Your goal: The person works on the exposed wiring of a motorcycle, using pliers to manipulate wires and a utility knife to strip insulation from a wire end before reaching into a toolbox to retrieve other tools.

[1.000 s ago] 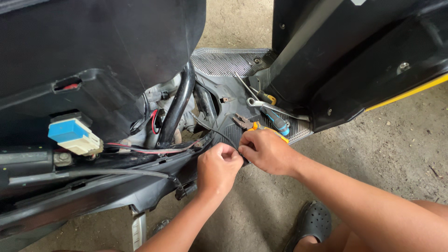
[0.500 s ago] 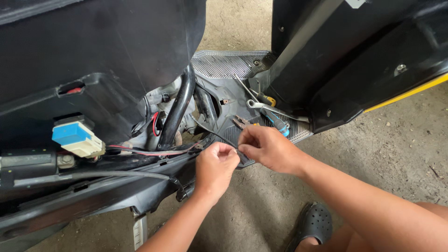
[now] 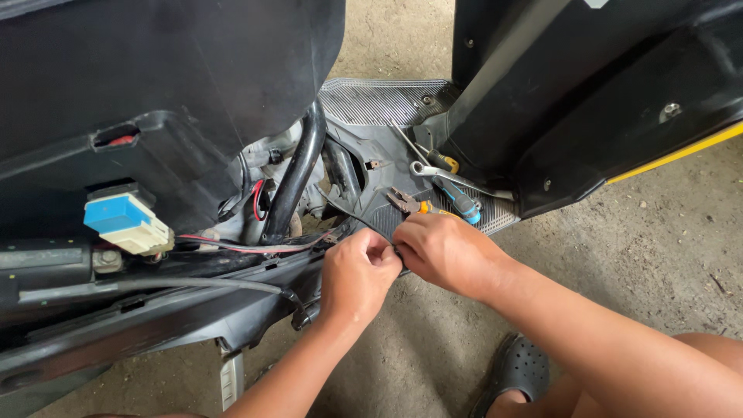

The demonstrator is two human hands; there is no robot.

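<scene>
A: Why are both hands bunched at the edge of the scooter's footboard [image 3: 387, 104]?

B: They are pinching one thin black wire [image 3: 340, 210] that runs out from beside the black frame tube [image 3: 298, 182]. The left hand [image 3: 357, 275] is curled tight on it; the right hand [image 3: 443, 251] nips it with fingertips, knuckle to knuckle with the left.

A: And the tools?

B: Pliers [image 3: 406, 203], a wrench [image 3: 449, 176] and a blue-handled screwdriver [image 3: 458, 200] lie on the ribbed mat just beyond the right hand.

A: Room to move?

B: Tight ahead: the tube, red wires [image 3: 255, 197] and a blue-and-white connector [image 3: 124, 220] crowd the left, a raised black panel [image 3: 588, 108] walls the right. Behind the wrists is concrete floor [image 3: 665, 248]
</scene>
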